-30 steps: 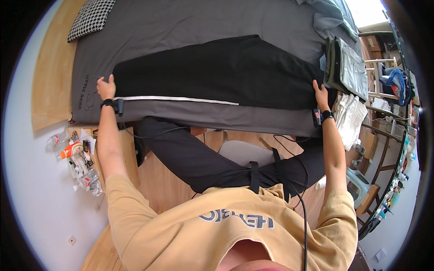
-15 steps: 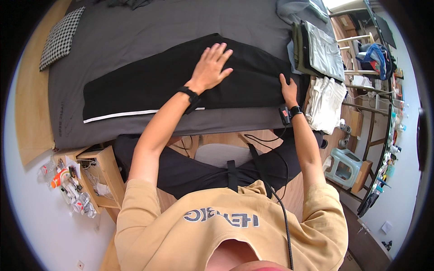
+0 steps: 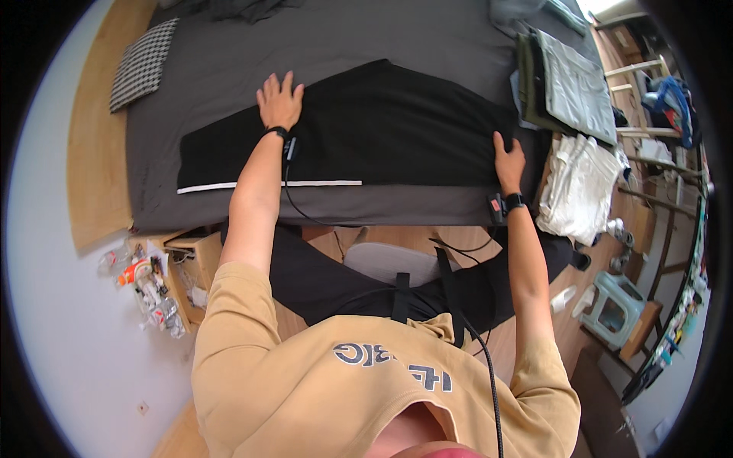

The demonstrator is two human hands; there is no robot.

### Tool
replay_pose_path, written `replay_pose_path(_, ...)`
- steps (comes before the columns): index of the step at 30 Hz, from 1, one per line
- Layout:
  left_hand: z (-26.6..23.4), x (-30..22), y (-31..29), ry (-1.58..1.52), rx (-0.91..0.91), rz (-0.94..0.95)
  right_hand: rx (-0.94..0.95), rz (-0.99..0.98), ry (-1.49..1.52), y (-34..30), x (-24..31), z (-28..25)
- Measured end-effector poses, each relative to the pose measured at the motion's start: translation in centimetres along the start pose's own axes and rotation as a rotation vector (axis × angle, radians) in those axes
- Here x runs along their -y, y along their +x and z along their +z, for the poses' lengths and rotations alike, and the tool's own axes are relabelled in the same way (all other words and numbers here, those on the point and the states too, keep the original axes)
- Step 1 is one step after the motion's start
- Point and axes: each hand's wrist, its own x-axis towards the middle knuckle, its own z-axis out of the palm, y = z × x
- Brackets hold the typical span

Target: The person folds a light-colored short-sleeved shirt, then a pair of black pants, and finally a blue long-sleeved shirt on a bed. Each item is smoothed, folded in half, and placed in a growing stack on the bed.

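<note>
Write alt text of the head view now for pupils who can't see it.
A person's spread left hand overlaps the far edge of a flat black cloth garment on a grey bedsheet; the right hand rests on the garment's right end. Folded grey and green clothes are stacked at right.

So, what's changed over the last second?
The left hand has come off the black garment's left end, passed over its middle, then moved back leftward to its far edge, open with fingers spread. The right hand stays near the garment's right end. The garment still lies flat, white stripe along its near edge; the folded stack is unchanged.
</note>
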Motion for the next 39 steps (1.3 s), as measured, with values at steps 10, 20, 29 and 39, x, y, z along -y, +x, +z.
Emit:
replay_pose_path(10, -5.5, 27.5, -18.6, 0.031, 0.268, -0.742, -0.105, -0.344, -0.136, -3.6, 3.9, -1.8)
replay_pose_path(20, -4.5, 36.7, -11.7, -0.213, 0.191, -0.787, 0.345, -1.005, -0.209, -12.5, 22.8, 11.3)
replay_pose_path(29, -5.6, 41.9, -10.4, -0.693, 0.309, -0.671, 0.365, -1.006, -0.445, -9.0, 28.0, 25.6)
replay_pose_path(39, -5.3, 40.7, -10.4, -0.711, 0.300, -0.703, 0.606, -1.357, -0.317, -14.8, 33.3, 29.5)
